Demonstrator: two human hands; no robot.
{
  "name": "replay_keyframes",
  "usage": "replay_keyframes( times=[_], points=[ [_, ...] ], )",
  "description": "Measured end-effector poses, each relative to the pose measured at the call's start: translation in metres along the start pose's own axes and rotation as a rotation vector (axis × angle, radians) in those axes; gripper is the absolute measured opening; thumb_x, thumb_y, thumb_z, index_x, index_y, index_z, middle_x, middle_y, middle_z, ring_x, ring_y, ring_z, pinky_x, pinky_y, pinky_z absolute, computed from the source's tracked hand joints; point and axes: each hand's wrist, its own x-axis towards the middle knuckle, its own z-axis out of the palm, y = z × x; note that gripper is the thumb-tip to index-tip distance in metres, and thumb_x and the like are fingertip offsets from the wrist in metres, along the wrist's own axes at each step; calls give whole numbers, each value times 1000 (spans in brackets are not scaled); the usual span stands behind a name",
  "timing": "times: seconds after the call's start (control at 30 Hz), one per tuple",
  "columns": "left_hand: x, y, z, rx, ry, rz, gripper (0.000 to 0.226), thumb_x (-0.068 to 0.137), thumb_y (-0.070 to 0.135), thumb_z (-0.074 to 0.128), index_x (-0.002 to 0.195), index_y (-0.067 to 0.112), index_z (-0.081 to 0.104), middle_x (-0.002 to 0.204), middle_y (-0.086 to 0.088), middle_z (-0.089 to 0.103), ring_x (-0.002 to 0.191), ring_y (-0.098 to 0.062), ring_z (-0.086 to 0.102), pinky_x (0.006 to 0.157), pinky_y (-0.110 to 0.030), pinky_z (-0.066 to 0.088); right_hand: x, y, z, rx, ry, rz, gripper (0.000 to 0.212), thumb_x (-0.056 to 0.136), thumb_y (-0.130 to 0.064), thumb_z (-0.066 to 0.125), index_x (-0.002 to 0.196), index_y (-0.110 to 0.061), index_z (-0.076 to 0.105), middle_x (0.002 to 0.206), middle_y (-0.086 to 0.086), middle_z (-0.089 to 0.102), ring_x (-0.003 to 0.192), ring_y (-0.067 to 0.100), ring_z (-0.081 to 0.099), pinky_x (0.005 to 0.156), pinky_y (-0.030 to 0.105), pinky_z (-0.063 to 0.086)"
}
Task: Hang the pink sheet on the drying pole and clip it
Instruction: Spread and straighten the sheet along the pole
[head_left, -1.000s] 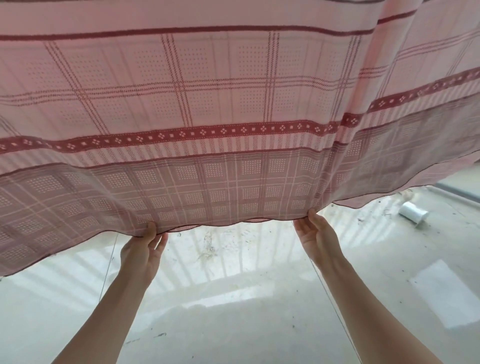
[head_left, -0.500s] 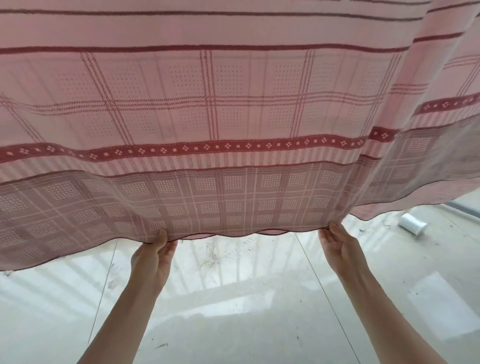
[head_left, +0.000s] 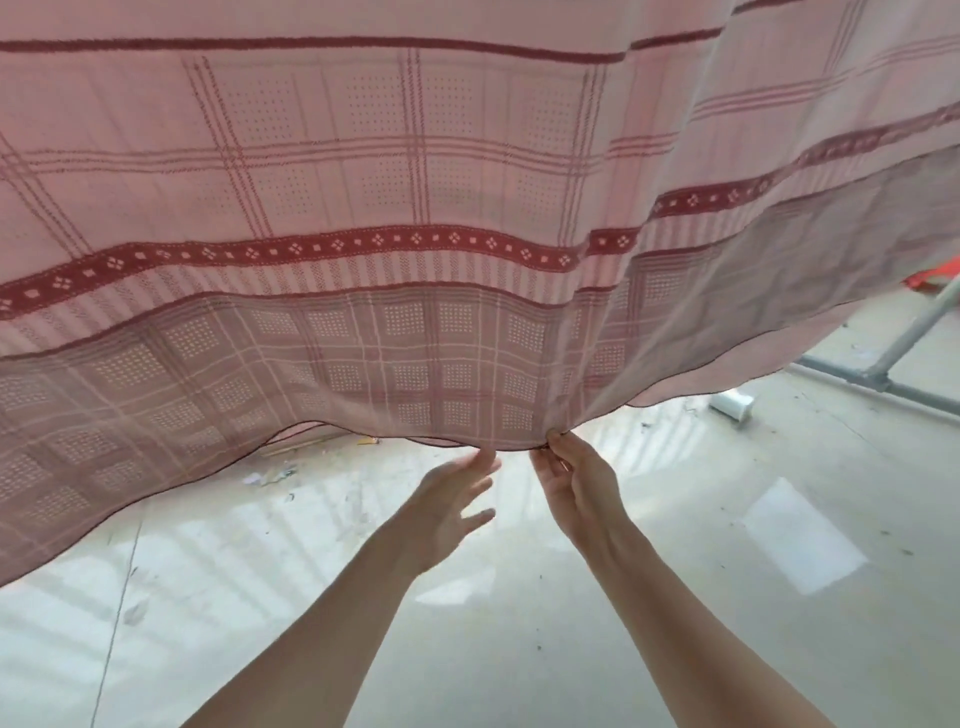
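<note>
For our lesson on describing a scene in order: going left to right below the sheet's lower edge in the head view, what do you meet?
Left hand with straight fingers at the hem → right hand pinching the pink sheet's hem → small white roll on the floor → grey metal pipe frame.

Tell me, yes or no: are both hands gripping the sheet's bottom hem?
No: only the right hand pinches the hem of the pink sheet; the left hand is open, fingers spread just below it.
</note>
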Motion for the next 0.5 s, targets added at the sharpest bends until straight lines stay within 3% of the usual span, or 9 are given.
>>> replay_keyframes(
  times=[0.07, 0.1, 0.23, 0.37, 0.5],
  points=[
    [14, -5, 41, -180, 127, 153, 29, 78, 27, 68, 105, 21, 59, 118, 7, 59, 121, -13, 48, 96, -37, 40, -7, -5, -8, 10, -33, 4, 18, 87, 11, 45, 81, 0, 58, 72, 6, 63, 76, 15, 65, 83, 26, 54],
    [17, -8, 55, -254, 189, 209, 20, 83, 17, 62, 103, 20, 61, 111, 7, 63, 115, -13, 53, 97, -36, 40, -10, -7, -14, 36, -65, 15, 16, 87, 10, 46, 82, -1, 57, 74, 7, 62, 80, 16, 63, 85, 26, 54],
    [6, -22, 74, -408, 291, 290, 18, 86, 3, 56, 96, 17, 63, 89, 7, 70, 88, -10, 65, 91, -33, 45, -19, -24, -32, 175, -155, 186, 16, 88, -11, 55, 101, -9, 64, 106, 8, 62, 104, 19, 59, 94, 33, 48],
    [1, -28, 77, -430, 354, 328, 18, 88, 7, 54, 99, 19, 61, 95, 3, 67, 88, -10, 65, 84, -34, 47, -14, -52, -37, 51, -293, 289, 49, 77, -48, 61, 121, -25, 61, 132, 6, 54, 121, 23, 53, 97, 42, 45],
    [8, -23, 82, -441, 475, 405, 17, 90, 7, 53, 96, 21, 60, 84, 9, 68, 79, -5, 66, 78, -31, 46, 15, -79, -44, 123, -239, 303, 56, 81, -49, 59, 129, -21, 51, 136, 9, 50, 124, 29, 48, 104, 48, 38]
  ],
)
